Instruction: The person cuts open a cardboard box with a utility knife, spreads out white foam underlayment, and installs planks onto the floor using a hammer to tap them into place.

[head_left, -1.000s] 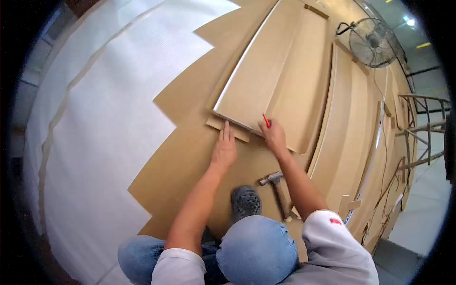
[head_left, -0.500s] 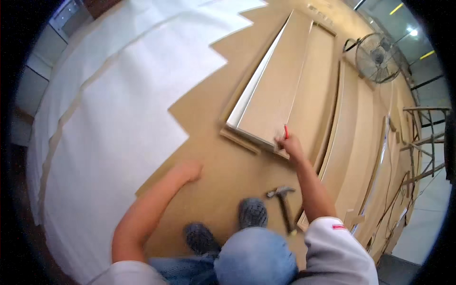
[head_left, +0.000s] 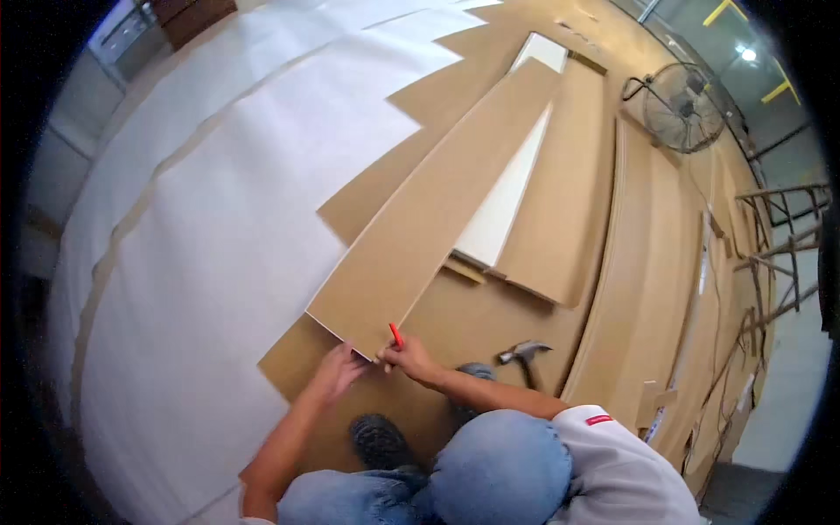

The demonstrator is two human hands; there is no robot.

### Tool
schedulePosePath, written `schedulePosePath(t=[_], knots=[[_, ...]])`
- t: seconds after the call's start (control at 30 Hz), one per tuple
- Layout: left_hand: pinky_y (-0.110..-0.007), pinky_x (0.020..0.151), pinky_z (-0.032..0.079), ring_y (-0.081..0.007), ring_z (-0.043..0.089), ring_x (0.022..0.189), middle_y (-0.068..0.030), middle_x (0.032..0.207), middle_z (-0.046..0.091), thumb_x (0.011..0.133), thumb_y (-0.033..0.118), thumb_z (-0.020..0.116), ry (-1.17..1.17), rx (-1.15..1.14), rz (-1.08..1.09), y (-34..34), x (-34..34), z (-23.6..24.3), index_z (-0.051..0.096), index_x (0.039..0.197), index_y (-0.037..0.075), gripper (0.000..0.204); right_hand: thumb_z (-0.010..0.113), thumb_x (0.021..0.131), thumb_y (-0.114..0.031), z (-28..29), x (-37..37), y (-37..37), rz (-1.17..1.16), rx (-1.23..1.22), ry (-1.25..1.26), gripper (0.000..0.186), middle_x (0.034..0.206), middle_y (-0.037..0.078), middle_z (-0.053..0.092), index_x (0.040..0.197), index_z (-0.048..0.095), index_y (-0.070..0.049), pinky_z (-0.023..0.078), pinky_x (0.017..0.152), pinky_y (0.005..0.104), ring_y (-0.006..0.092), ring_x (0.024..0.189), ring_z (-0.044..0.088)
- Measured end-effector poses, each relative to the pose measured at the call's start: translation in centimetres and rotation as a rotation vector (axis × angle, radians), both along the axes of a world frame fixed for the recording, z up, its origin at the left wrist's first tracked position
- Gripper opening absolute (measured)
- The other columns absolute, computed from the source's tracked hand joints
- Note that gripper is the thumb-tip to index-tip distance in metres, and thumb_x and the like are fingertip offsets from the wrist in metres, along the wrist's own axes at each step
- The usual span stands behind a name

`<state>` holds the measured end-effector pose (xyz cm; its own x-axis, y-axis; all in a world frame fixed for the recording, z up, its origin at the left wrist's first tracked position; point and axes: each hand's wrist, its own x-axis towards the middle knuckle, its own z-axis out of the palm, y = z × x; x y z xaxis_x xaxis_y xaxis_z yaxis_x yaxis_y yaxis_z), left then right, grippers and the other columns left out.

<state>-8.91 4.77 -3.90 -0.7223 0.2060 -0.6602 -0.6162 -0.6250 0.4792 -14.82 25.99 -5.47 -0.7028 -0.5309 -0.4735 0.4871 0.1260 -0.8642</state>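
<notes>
A long tan board [head_left: 420, 219] with thin white edges lies at a slant over a white-faced board [head_left: 499, 219] and other tan panels. My left hand [head_left: 343, 367] grips the end edge of the tan board at its lower left corner. Beside it, my right hand [head_left: 407, 359] is closed on a red pen or marker [head_left: 395, 334] and sits at that board's lower right corner. A hammer [head_left: 525, 354] lies on the tan surface [head_left: 297, 359] right of my knees and feet.
A white sheet [head_left: 175, 289] with tan zigzag edging covers the left side. More long panels [head_left: 639, 245] lie on the right, with cables and thin strips. A round fan [head_left: 687, 109] is at the upper right, and a wooden rack [head_left: 783, 245] stands at the right edge.
The top tan board has slid toward me and leftward, uncovering white beneath. My left hand moved from open floor onto its end; my right hand followed down-left with the red pen.
</notes>
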Motion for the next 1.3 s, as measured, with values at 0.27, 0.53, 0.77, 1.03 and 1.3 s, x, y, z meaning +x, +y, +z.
schedulePosePath(t=[0.27,0.53,0.77,1.03,1.3], knots=[[-0.038,0.094,0.049,-0.0201,0.058,0.112,-0.0081,0.125,0.061,0.092,0.018,0.068,-0.014,-0.236,0.498,-2.1,3.5,-3.3,0.052,0.132,0.0,0.047,0.063,0.094,-0.026,5.5,-5.0,4.2,0.256,0.373,0.062,0.032,0.089,0.006,0.069,0.115,0.058,-0.002,0.049,0.059,0.0263,0.011,0.071,0.062],[-0.032,0.079,0.052,-0.0163,0.064,0.092,-0.0057,0.109,0.068,0.093,0.017,0.066,0.018,-0.204,0.626,-3.4,7.3,-3.2,0.062,0.121,0.001,0.032,0.065,0.094,-0.017,3.0,-5.4,12.5,0.288,0.747,0.67,0.028,0.108,0.021,0.067,0.113,0.063,0.002,0.05,0.089,0.0388,0.0302,0.102,0.065],[-0.036,0.09,0.052,-0.0184,0.063,0.103,-0.0078,0.114,0.068,0.09,0.013,0.07,0.031,-0.412,0.638,-4.0,12.7,-2.0,0.062,0.123,0.001,0.037,0.042,0.106,-0.034,0.5,-12.1,11.5,-0.443,-0.142,-0.222,0.05,0.15,0.023,0.037,0.142,0.04,0.001,0.031,0.12,0.0449,0.0347,0.137,0.04],[-0.034,0.088,0.051,-0.0152,0.063,0.102,-0.0061,0.116,0.067,0.091,0.016,0.07,-0.182,-0.73,0.573,4.7,5.1,9.1,0.062,0.126,0.001,0.039,0.058,0.099,-0.021,-5.4,-37.7,23.2,0.128,-0.949,-0.62,0.035,0.129,0.015,0.063,0.127,0.06,0.0,0.04,0.11,0.0462,0.0272,0.123,0.056],[-0.041,0.109,0.039,-0.0274,0.053,0.124,-0.0155,0.133,0.059,0.089,0.039,0.072,-0.58,-0.917,0.353,11.0,-1.2,18.1,0.05,0.137,-0.004,0.068,0.057,0.096,-0.01,-2.8,-45.5,25.4,-0.029,-0.5,-0.645,0.042,0.142,0.021,0.05,0.134,0.05,0.007,0.041,0.113,0.049,0.0327,0.131,0.048]])
